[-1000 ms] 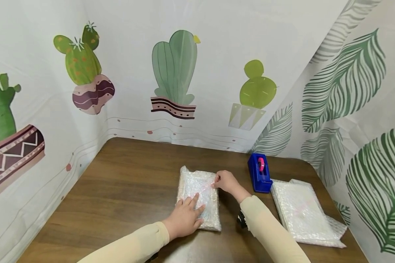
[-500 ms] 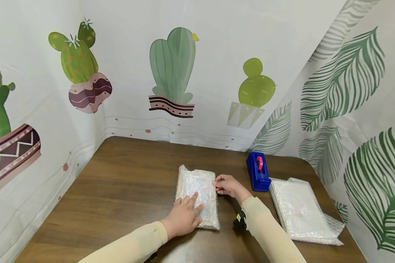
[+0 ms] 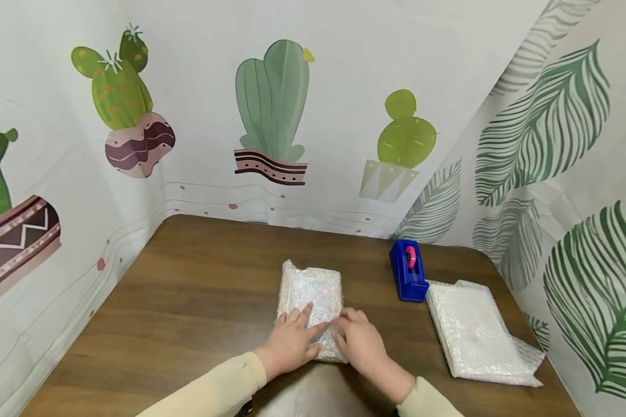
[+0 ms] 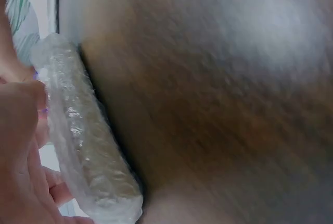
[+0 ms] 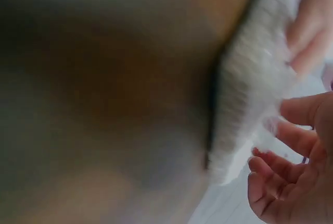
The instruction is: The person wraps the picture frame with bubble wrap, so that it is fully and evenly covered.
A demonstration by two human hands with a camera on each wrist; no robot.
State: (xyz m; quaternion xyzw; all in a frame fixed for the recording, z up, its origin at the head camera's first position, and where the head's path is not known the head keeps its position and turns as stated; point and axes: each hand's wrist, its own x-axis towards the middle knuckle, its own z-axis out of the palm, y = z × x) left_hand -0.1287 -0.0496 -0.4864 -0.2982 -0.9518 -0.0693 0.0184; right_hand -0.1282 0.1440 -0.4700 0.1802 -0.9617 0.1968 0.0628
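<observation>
A flat rectangular packet in bubble wrap (image 3: 315, 286) lies on the table in the head view, with a faint pink strip on its top. My left hand (image 3: 288, 343) rests on its lower left part, fingers spread and straight. At its lower right side is my right hand (image 3: 362, 341), its fingertips at the packet's edge and loosely bent. The left wrist view shows the packet's wrapped side (image 4: 91, 135) beside my left hand (image 4: 18, 156). In the right wrist view my right hand (image 5: 299, 161) has thumb and fingers apart, close to the blurred packet (image 5: 244, 88).
A blue tape dispenser (image 3: 410, 272) with a pink roll stands toward the back right of the brown wooden table (image 3: 203, 278). Near the right table edge lies another bubble-wrapped packet (image 3: 477, 336), a loose flap at its corner. A cactus-printed cloth (image 3: 198, 116) hangs behind.
My right hand has moved from the packet's upper right edge, where its fingers pinched at the pink strip, down to the lower right side. My left hand stays on the packet.
</observation>
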